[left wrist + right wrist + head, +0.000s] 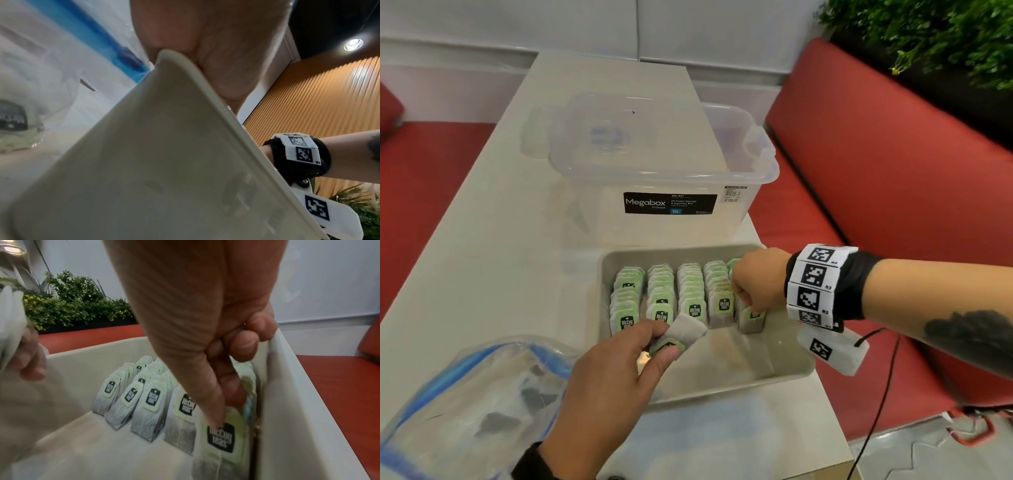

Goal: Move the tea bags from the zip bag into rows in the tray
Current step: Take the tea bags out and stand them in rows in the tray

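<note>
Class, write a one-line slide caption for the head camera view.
Right hand sets a tea bag into the tray; left hand holds the next bag.

I read this as a café or canteen booth: red padded bench seat (893, 164) beside a long white desk (493, 212), planter hedge (928, 37) behind, slatted wood ceiling (320, 91) with downlight.

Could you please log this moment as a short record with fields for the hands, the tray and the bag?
left hand: pinches a loose tea bag over the tray
right hand: grip on the front tea bag of the rightmost row
tray: five rows of upright tea bags, near part bare
zip bag: on the table left of the tray, some bags inside
storage box: clear, behind the tray
</note>
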The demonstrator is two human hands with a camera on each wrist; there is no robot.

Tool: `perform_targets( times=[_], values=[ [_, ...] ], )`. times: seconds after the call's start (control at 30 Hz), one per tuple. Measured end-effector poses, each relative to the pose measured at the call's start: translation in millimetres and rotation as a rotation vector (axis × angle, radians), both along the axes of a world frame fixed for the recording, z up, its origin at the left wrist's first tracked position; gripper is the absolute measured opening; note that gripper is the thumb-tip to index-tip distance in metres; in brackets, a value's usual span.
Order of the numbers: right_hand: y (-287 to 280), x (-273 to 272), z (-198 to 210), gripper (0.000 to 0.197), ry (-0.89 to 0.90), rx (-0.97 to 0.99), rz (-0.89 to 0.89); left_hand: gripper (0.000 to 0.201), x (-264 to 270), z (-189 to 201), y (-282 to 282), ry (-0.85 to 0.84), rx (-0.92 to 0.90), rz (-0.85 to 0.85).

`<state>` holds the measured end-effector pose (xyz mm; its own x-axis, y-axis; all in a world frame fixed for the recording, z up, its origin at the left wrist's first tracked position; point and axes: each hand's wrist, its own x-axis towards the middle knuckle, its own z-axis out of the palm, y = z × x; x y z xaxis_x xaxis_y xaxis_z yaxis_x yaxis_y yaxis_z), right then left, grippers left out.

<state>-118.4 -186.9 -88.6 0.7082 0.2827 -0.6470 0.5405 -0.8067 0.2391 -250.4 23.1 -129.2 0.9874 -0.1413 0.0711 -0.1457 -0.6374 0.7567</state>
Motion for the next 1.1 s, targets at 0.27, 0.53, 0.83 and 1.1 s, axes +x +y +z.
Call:
perform_targets(
  times=[0.27, 0.53, 0.83, 1.1],
  values=[
    [-3, 4, 2, 0.012, -0.008, 0.051, -0.02, 0.014, 2, 5, 0, 0.002, -0.053, 0.005],
    [18, -34, 40, 0.04, -0.073, 0.608, -0.101, 0.028, 12, 11, 10, -0.093, 0.083, 0.008],
    [43, -75, 23, 0.007, -0.243, 0.917, -0.103, 0.025, 8, 41, 5, -0.14, -0.004, 0.137],
    [46, -93, 14, 0.017, -0.111, 1.264, -0.376, 0.011, 7, 48, 5, -0.157, -0.143, 0.212]
  ],
)
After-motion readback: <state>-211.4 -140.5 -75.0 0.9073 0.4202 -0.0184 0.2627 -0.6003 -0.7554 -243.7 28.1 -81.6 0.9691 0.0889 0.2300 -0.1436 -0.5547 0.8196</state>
